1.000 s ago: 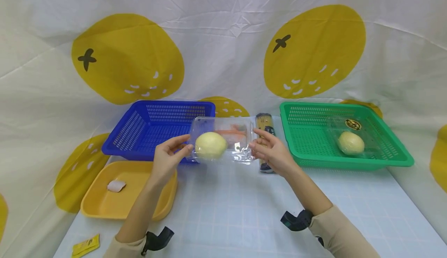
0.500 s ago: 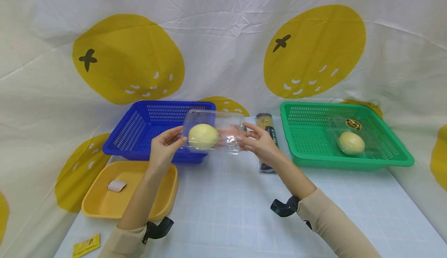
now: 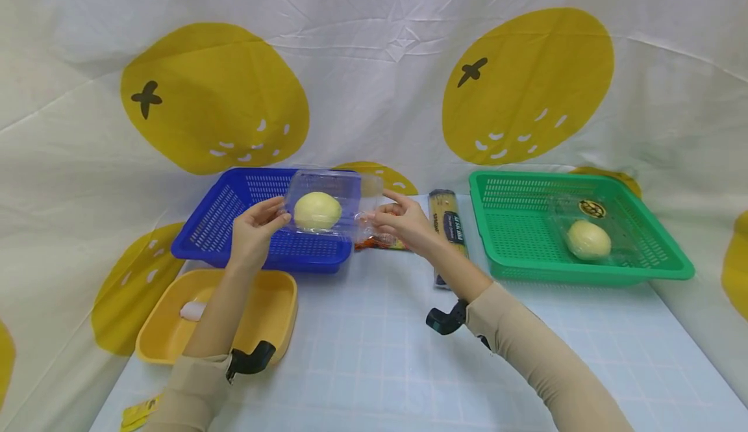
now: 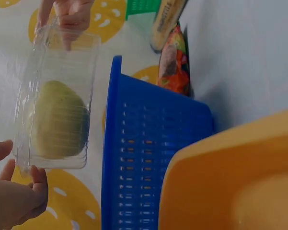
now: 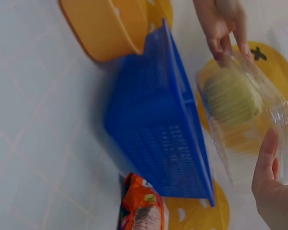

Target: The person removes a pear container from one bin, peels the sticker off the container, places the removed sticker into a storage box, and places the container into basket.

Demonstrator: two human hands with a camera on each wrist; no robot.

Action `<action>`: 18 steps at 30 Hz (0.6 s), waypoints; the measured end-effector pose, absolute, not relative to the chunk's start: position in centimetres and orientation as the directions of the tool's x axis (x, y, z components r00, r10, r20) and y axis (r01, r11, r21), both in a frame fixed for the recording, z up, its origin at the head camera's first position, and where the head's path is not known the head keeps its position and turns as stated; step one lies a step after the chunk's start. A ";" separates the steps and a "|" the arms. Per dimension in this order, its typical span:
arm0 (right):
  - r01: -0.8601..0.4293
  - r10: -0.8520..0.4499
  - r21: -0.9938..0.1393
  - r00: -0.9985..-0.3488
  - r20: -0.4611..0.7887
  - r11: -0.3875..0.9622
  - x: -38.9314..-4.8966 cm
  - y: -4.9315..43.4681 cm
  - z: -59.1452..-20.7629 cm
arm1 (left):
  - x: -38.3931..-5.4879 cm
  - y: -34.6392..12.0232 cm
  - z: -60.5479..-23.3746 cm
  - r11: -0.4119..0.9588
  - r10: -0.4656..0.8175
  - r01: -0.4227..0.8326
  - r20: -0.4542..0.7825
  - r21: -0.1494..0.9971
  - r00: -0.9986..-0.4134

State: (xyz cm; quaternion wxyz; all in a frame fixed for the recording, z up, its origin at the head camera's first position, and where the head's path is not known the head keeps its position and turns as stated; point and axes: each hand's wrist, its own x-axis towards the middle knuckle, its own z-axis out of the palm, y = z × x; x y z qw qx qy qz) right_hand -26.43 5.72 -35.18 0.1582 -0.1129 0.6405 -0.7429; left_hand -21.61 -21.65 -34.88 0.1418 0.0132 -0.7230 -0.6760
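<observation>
A clear plastic clamshell box [image 3: 350, 188] with a pale yellow-green round fruit [image 3: 317, 211] inside is held up by both hands above the blue basket [image 3: 204, 237]. At its left end, my left hand [image 3: 251, 234] pinches the rim between thumb and fingers. My right hand [image 3: 406, 224] grips the opposite end the same way. In the left wrist view the fruit [image 4: 60, 120] lies toward the left-hand end of the box, and the wrist views show the box raised apart from the basket. The fruit's exact kind cannot be told.
A green basket [image 3: 508, 269] at the right holds a similar boxed fruit [image 3: 587, 240]. Between the baskets lie a spaghetti pack [image 3: 445, 217] and an orange-red packet [image 4: 173, 64]. A yellow tub [image 3: 283, 328] stands front left with a small pale item [image 3: 191, 310]; yellow sachets [image 3: 137, 414] lie nearer.
Both hands have carried the clear box with the fruit leftward and farther back, from beside the blue basket to over it. The orange-red packet behind has come partly into sight.
</observation>
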 end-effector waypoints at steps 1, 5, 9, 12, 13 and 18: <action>0.091 -0.386 -0.987 -0.922 -0.035 -0.129 -26.6 5.4 -35.2 | -21.8 -22.0 -34.9 0.084 -0.209 0.173 0.187 0.981 -0.960; 0.109 -0.423 -0.987 -0.905 -0.048 -0.122 -27.3 4.3 -35.1 | -22.4 -23.0 -35.2 0.038 -0.247 0.152 0.157 0.988 -0.956; 0.103 -0.445 -0.993 -0.893 -0.069 -0.052 -27.9 3.2 -35.2 | -23.0 -23.6 -35.5 -0.045 -0.321 0.142 0.121 0.989 -0.939; 0.090 -0.451 -0.996 -0.889 -0.077 -0.009 -28.2 2.1 -35.5 | -23.5 -24.2 -35.8 -0.144 -0.366 0.176 0.113 0.974 -0.924; 0.088 -0.451 -0.996 -0.889 -0.077 -0.003 -28.4 1.8 -35.6 | -23.7 -24.3 -35.8 -0.168 -0.376 0.189 0.114 0.967 -0.920; 0.107 -0.444 -0.994 -0.891 -0.095 -0.002 -29.0 0.2 -36.1 | -24.2 -25.5 -36.3 -0.249 -0.393 0.223 0.112 0.943 -0.912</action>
